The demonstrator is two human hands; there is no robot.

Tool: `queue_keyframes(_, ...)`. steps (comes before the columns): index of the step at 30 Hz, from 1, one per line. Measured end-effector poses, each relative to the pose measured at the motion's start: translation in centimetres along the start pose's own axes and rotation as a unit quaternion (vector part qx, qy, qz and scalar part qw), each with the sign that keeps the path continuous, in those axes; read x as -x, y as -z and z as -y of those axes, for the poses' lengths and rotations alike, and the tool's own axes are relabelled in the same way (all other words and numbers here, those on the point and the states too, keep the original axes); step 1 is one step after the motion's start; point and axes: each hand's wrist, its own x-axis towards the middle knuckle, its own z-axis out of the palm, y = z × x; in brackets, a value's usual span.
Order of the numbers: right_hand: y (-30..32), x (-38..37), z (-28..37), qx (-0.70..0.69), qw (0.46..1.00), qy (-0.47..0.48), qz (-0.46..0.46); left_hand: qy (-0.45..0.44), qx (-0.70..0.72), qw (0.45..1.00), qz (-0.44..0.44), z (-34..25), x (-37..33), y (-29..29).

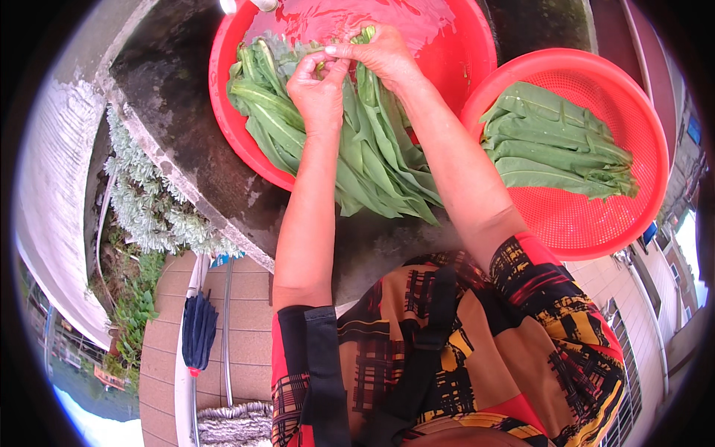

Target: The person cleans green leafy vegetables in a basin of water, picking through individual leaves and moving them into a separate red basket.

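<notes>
Both my hands are over a red basin [217,82] with water in it. My right hand [386,61] is closed round the stem ends of a bunch of long leafy greens [376,149], whose leaves hang down over the basin's near rim. My left hand [319,93] is closed in a pinch beside it, a bit of green showing between the fingers. The thumb and fingertips of the two hands nearly meet. More leafy greens [261,100] lie in the basin left of my left hand, partly in the water.
A red colander [588,231] stands to the right, with leafy greens [555,138] laid in it. The basin rests on a dark concrete ledge [171,89]. Pale-leaved plants [153,194] grow along its left edge. A folded dark blue umbrella [199,331] hangs at lower left.
</notes>
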Motion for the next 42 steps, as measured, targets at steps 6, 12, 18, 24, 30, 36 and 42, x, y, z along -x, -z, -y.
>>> queue_keyframes(6,0.6,-0.4,-1.2,-0.077,0.997,0.021,-0.013,0.119,0.041,0.992,0.026,-1.0,0.1,1.0)
queue_keyframes(12,1.0,-0.3,-1.1,-0.182,0.983,-0.034,0.001,0.034,0.008,0.999,-0.004,0.0,-0.6,0.2)
queue_keyframes(18,1.1,-0.4,-1.3,-0.154,0.987,-0.031,-0.030,0.161,-0.010,0.986,0.045,-0.3,-0.9,1.0)
queue_keyframes(24,-0.3,0.2,-0.5,-0.042,0.998,0.018,-0.041,0.098,-0.033,0.994,0.024,0.3,-0.7,0.7)
queue_keyframes(30,-0.2,-0.4,-2.5,-0.024,0.997,0.030,-0.060,0.073,-0.080,0.994,0.021,0.9,-0.5,0.7)
queue_keyframes(36,-0.5,-0.1,-2.5,-0.076,0.990,-0.022,-0.119,0.111,-0.118,0.984,0.071,0.5,-1.0,0.9)
queue_keyframes(42,-0.1,0.5,-2.5,-0.061,0.994,-0.025,-0.092,0.181,0.053,0.981,0.042,-0.4,-3.7,0.4)
